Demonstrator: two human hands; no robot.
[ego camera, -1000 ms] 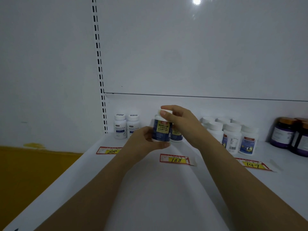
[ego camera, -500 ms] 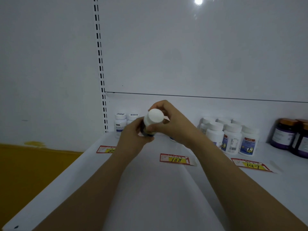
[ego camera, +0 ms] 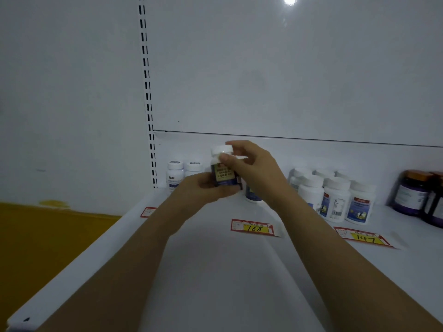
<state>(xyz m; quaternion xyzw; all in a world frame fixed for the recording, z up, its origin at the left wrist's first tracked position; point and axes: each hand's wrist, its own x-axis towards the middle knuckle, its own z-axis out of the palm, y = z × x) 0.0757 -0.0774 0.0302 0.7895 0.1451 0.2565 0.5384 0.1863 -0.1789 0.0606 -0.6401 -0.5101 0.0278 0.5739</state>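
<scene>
Both hands hold a dark bottle upright over the shelf, near its back edge and left of the middle. The left hand curls round the bottle's lower body. The right hand pinches the white cap with thumb and fingertips. Two white bottles stand in the back left corner, more white bottles toward the back right, and dark jars at the right edge. Price tags lie in front of them.
</scene>
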